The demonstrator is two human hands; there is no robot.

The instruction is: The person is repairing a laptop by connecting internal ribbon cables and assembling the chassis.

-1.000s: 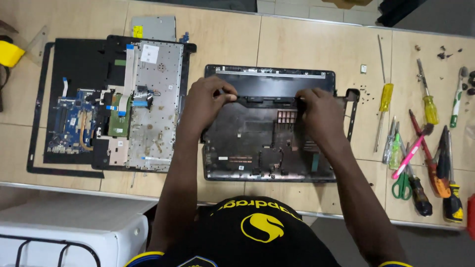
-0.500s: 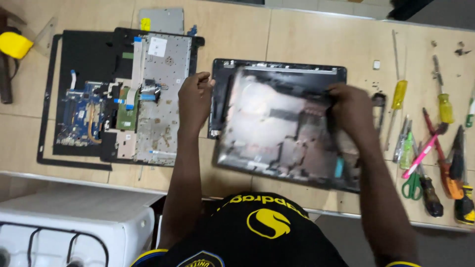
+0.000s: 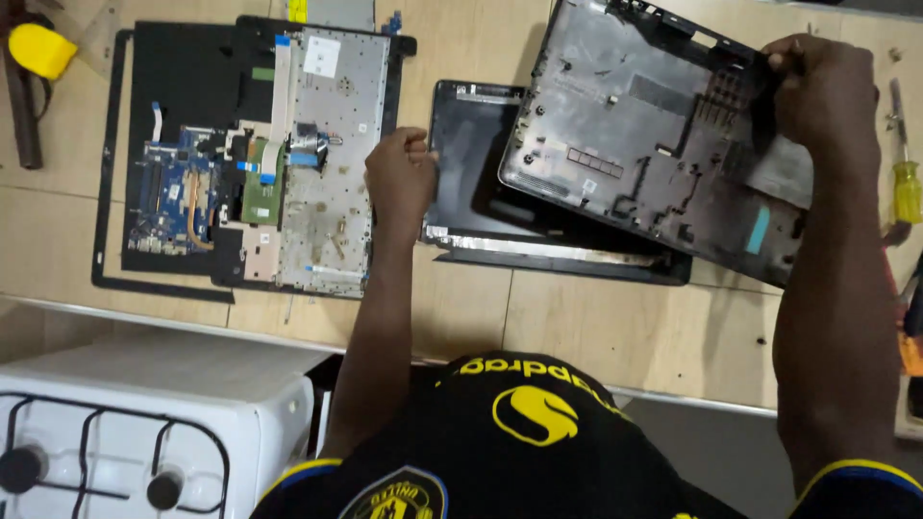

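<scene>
Disassembly of a laptop on a tiled worktop point(image 3: 577, 327), at the stage where the bottom shell is separated from the rest. At far left lie a yellow object point(image 3: 40, 48) and a thin black bezel frame point(image 3: 108, 192); inside it rests the opened keyboard deck point(image 3: 327, 163), underside up, with the blue circuit board point(image 3: 173, 197) exposed. The left hand point(image 3: 399, 178) is curled into a loose fist holding nothing, its knuckles touching the left edge of the flat black screen panel point(image 3: 471, 159) and apparently steadying it. The right hand point(image 3: 817, 91) grips the far right edge of the grey-black bottom case point(image 3: 654, 144), which is tilted up above the panel. Beyond it lies a yellow-handled screwdriver point(image 3: 906, 187). Judged next requirement: a bare stretch of worktop to set the case down, inner side up, without snagging the panel.
</scene>
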